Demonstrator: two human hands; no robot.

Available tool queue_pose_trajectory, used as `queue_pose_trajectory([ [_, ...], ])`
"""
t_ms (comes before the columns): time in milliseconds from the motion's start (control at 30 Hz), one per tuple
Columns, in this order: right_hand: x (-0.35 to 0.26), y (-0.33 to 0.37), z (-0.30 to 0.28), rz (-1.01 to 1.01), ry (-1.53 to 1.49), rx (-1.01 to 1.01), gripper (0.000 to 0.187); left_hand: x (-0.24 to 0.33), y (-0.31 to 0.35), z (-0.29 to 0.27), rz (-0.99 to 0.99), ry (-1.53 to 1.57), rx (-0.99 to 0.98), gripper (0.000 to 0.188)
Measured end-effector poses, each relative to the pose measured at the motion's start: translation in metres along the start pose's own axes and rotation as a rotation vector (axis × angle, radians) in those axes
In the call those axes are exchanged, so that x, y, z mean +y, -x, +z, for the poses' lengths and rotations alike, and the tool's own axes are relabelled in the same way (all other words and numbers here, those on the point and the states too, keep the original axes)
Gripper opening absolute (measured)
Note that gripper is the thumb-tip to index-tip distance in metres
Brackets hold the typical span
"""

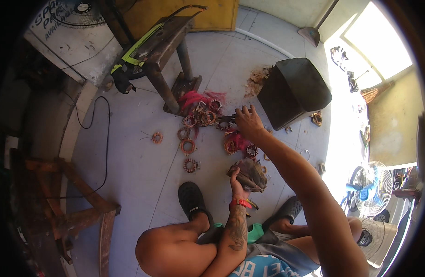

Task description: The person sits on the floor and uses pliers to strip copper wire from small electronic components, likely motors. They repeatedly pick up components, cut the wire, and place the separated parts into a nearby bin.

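Observation:
My left hand (240,188), below the middle of the view, is closed on a rounded, brown-grey lump (252,174) with a rough surface; its exact kind is unclear. My right hand (249,121) reaches forward over the floor. Its fingers are closed on a dark, narrow tool that looks like pliers (226,118), pointing left. The tool's tip is by a pile of copper-wound motor stators (206,118). Pink-red strands (194,98) lie among these. More ring-shaped stators, such as one copper ring (187,146) and another ring (190,165), lie nearer on the floor.
A dark square bin (293,92) stands at the right, with brown debris (258,81) beside it. Ahead is a metal stand (168,51) with a yellow-green hacksaw (145,44) on top. A wooden frame (83,198) stands left; a blue-white fan (370,188) right. A black cable (109,143) crosses the floor.

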State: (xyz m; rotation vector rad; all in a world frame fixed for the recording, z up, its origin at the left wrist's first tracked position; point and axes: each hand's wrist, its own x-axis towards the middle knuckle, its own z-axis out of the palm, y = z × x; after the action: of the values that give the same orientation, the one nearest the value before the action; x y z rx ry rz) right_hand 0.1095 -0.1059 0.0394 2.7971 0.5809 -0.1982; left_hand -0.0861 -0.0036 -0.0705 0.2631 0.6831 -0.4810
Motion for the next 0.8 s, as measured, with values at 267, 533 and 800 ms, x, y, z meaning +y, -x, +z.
queue_pose_trajectory([
  [267,-0.017,-0.065,0.037,-0.206,0.502,0.027,0.038,0.005,-0.005,0.001,0.055,0.059,0.061,0.049],
  [533,-0.029,-0.077,0.035,-0.195,0.521,-0.110,0.036,0.011,-0.008,-0.007,0.084,0.110,0.019,0.049],
  [800,0.064,0.022,-0.083,-0.343,0.620,0.054,0.020,0.023,-0.015,0.011,-0.031,-0.029,-0.114,0.049],
])
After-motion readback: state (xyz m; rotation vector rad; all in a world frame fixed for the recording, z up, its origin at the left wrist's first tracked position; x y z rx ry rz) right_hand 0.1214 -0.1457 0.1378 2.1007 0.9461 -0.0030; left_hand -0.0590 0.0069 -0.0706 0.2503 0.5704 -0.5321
